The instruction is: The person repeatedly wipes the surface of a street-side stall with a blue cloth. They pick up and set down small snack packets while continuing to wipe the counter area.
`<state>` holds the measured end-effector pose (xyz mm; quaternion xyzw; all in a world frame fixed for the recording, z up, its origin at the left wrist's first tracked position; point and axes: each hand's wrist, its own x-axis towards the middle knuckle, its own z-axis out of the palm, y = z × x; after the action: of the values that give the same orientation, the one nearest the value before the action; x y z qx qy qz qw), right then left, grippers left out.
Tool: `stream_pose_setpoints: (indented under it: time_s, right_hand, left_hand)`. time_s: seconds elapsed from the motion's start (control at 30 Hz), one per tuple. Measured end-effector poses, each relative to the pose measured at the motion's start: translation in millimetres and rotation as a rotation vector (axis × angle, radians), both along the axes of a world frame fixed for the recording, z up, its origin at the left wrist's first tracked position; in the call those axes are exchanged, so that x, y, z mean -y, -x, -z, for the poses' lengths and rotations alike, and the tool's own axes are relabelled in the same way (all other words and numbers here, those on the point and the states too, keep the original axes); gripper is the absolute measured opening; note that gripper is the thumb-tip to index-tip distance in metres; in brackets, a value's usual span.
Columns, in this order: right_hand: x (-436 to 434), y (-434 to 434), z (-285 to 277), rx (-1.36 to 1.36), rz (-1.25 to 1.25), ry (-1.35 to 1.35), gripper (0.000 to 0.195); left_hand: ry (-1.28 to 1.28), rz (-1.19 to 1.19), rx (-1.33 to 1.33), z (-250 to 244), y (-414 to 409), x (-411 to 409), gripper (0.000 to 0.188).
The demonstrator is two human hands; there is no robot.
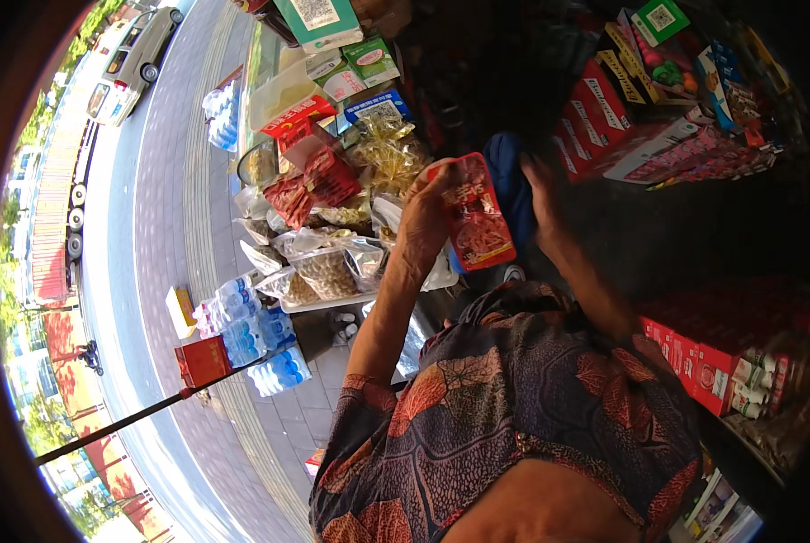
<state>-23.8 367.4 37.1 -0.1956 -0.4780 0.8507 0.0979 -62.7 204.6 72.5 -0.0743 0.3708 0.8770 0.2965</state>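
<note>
My left hand (pixel 426 210) grips the upper left edge of a red sealed food packet (pixel 479 214), whose printed face with writing is turned up. Right of the packet, my right hand (pixel 542 193) holds a dark blue cloth (pixel 508 180) by its right side. A lighter blue bit shows under the packet's lower left corner. To the left of my left hand, clear bags of shelled-nut-like goods (pixel 327 271) cover a stall table, with gold-coloured plastic bags (pixel 388 159) and an open red box (pixel 320 166) behind them.
Shrink-wrapped water bottles (pixel 245 326) and a red carton (pixel 203 360) stand on the pavement at left. Red beer cartons (pixel 595 122) are stacked at upper right, red boxes (pixel 690 360) at lower right. A dark pole (pixel 140 408) crosses the lower left. Vehicles are on the road beyond.
</note>
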Motion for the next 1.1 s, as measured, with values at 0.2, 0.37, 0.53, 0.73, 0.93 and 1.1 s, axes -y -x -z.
stream_pose_setpoints:
  time_s: [0.2,0.37,0.53,0.73,0.93,1.1]
  right_hand:
    - [58,6,-16,-0.194,0.032,-0.509,0.034]
    - [62,22,6,-0.071,-0.111,-0.644,0.036]
    - [68,12,45,-0.121,-0.261,-0.873,0.031]
    - [74,-2,69,-0.144,-0.34,-0.257,0.042]
    - [94,-22,-39,-0.183,-0.186,-0.908,0.045]
    - [84,10,-23,-0.23,-0.113,-0.815,0.046]
  left_hand:
    - [0.084,-0.123,-0.092,32,-19,-21,0.049]
    - [0.2,-0.316,-0.146,55,-16,-23,0.055]
    - [0.405,-0.517,-0.42,45,-5,-12,0.05]
    - [0.563,-0.552,-0.446,4,22,-9,0.039]
    - [0.554,-0.586,-0.326,41,34,16,0.043]
    - [0.532,-0.477,-0.328,34,-4,6,0.047]
